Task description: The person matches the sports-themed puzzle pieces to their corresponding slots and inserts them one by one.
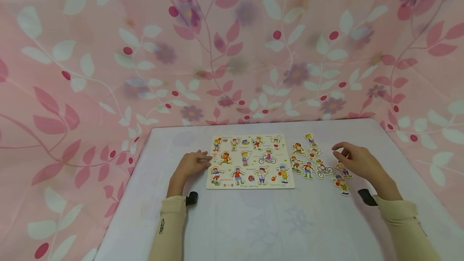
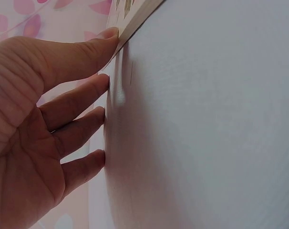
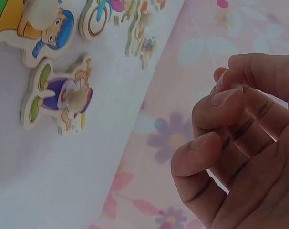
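A pale rectangular puzzle board (image 1: 266, 187) with cartoon sports figures lies on the table. My left hand (image 1: 193, 163) is at the board's left edge. In the left wrist view its thumb (image 2: 94, 50) touches the board's edge, and the other visible fingertips rest on the cloth. My right hand (image 1: 357, 161) hovers over the right side of the loose pieces, its fingers loosely bent and holding nothing. Below it a baseball-player puzzle piece (image 3: 63, 95) with a round knob lies on the table, partly hidden in the head view. A basketball-player piece (image 1: 340, 184) lies nearer me.
Several more loose puzzle pieces, among them a cyclist piece (image 1: 324, 169), lie between the board and my right hand. A white cloth covers the table (image 1: 253, 224). Pink floral fabric (image 1: 232, 51) hangs behind the table and at its sides.
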`<action>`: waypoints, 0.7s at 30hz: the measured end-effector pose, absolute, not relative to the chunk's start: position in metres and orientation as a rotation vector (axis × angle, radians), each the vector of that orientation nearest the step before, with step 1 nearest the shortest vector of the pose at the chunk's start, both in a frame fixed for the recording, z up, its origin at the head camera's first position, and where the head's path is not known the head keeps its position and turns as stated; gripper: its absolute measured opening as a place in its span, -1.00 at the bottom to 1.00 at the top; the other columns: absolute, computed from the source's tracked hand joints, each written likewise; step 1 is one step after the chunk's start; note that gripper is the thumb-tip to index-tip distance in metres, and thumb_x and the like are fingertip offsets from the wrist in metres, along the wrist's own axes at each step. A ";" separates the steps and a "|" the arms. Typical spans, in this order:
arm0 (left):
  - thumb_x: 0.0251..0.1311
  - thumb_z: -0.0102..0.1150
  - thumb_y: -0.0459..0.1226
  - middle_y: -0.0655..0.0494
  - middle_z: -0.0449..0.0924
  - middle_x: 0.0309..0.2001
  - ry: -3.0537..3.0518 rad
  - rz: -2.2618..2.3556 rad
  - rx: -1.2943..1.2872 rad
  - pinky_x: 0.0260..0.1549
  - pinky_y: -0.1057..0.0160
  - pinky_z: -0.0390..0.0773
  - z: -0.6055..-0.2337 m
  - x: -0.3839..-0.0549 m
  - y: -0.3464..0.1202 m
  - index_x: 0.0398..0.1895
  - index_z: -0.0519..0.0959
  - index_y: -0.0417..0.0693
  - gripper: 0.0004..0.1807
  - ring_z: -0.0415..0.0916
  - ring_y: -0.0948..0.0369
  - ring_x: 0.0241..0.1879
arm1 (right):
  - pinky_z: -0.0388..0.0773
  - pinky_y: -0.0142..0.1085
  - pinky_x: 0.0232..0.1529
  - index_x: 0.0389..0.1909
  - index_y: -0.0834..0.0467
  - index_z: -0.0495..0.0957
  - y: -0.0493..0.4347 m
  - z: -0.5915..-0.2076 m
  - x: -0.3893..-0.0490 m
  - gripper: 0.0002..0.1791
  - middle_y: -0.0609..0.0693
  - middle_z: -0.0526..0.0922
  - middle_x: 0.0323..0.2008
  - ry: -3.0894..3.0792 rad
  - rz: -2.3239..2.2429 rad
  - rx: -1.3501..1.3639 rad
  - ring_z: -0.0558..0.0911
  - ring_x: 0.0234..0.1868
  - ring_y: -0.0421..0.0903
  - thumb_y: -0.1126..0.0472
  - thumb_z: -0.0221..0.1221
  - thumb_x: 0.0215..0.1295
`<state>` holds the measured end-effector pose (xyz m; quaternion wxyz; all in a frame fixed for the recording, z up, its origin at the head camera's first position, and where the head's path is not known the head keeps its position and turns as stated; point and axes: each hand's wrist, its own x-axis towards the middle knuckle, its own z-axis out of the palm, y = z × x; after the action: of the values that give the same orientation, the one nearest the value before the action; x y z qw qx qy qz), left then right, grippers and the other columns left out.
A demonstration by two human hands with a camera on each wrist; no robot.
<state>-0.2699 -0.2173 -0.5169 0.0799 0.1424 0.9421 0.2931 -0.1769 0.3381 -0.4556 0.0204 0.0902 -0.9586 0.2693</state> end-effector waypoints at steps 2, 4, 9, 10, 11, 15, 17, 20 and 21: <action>0.17 0.38 -0.14 0.03 0.53 0.22 2.818 0.876 0.433 0.35 -0.11 0.16 -0.517 -0.270 -0.217 0.00 0.73 0.06 -0.68 0.25 -0.05 0.38 | 0.39 -0.29 -0.63 0.03 0.17 0.53 0.336 -0.459 -0.180 -0.71 0.02 0.58 -0.45 -2.989 0.854 0.280 0.46 -0.57 -0.12 0.07 0.14 0.45; 0.17 0.39 -0.15 0.03 0.54 0.21 2.817 0.879 0.435 0.35 -0.12 0.16 -0.517 -0.270 -0.218 0.00 0.74 0.06 -0.68 0.25 -0.05 0.38 | 0.40 -0.28 -0.63 0.06 0.18 0.52 0.333 -0.462 -0.184 -0.68 0.01 0.57 -0.44 -3.007 0.867 0.273 0.45 -0.56 -0.12 0.06 0.14 0.45; 0.16 0.39 -0.15 0.03 0.55 0.20 2.825 0.877 0.447 0.35 -0.12 0.17 -0.518 -0.270 -0.218 -0.01 0.74 0.06 -0.69 0.26 -0.05 0.37 | 0.39 -0.26 -0.61 0.08 0.20 0.52 0.327 -0.470 -0.197 -0.66 -0.02 0.56 -0.43 -3.041 0.867 0.265 0.43 -0.55 -0.10 0.09 0.17 0.42; 0.16 0.39 -0.15 0.03 0.55 0.20 2.826 0.877 0.450 0.35 -0.11 0.17 -0.518 -0.270 -0.218 -0.01 0.74 0.06 -0.69 0.27 -0.05 0.37 | 0.39 -0.25 -0.61 0.08 0.21 0.52 0.326 -0.472 -0.200 -0.67 -0.02 0.56 -0.43 -3.047 0.868 0.269 0.43 -0.55 -0.10 0.11 0.18 0.42; 0.16 0.39 -0.15 0.03 0.55 0.20 2.826 0.877 0.451 0.35 -0.11 0.17 -0.519 -0.270 -0.218 -0.01 0.74 0.06 -0.69 0.27 -0.05 0.37 | 0.38 -0.24 -0.60 0.08 0.22 0.52 0.324 -0.474 -0.203 -0.67 -0.02 0.56 -0.43 -3.051 0.866 0.278 0.44 -0.54 -0.10 0.13 0.19 0.41; 0.16 0.39 -0.15 0.03 0.55 0.20 2.825 0.877 0.451 0.34 -0.11 0.17 -0.520 -0.271 -0.219 0.00 0.74 0.06 -0.68 0.27 -0.05 0.37 | 0.37 -0.23 -0.59 0.04 0.23 0.53 0.321 -0.482 -0.213 -0.69 -0.04 0.56 -0.45 -3.067 0.874 0.320 0.44 -0.55 -0.11 0.14 0.20 0.40; 0.17 0.39 -0.15 0.04 0.54 0.21 2.820 0.878 0.440 0.35 -0.11 0.16 -0.519 -0.271 -0.220 0.00 0.74 0.07 -0.68 0.26 -0.04 0.38 | 0.36 -0.23 -0.61 0.02 0.22 0.54 0.321 -0.488 -0.219 -0.70 -0.04 0.55 -0.47 -3.081 0.885 0.328 0.43 -0.58 -0.11 0.12 0.20 0.39; 0.17 0.38 -0.14 0.05 0.54 0.21 2.817 0.877 0.433 0.36 -0.11 0.15 -0.519 -0.271 -0.220 0.00 0.74 0.08 -0.68 0.25 -0.03 0.38 | 0.37 -0.23 -0.63 -0.02 0.17 0.56 0.321 -0.497 -0.227 -0.71 -0.06 0.53 -0.49 -3.132 0.886 0.308 0.44 -0.61 -0.11 0.06 0.20 0.40; 0.17 0.38 -0.14 0.04 0.54 0.21 2.818 0.874 0.435 0.35 -0.12 0.15 -0.519 -0.271 -0.220 0.00 0.74 0.07 -0.69 0.25 -0.04 0.38 | 0.37 -0.23 -0.63 -0.04 0.15 0.56 0.321 -0.499 -0.229 -0.72 -0.06 0.53 -0.50 -3.151 0.882 0.293 0.44 -0.61 -0.11 0.04 0.20 0.40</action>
<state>-0.2711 -0.2197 -0.5192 0.0796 0.1452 0.9419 0.2922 -0.2294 0.3208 -0.4992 -0.0717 0.0888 -0.9567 0.2679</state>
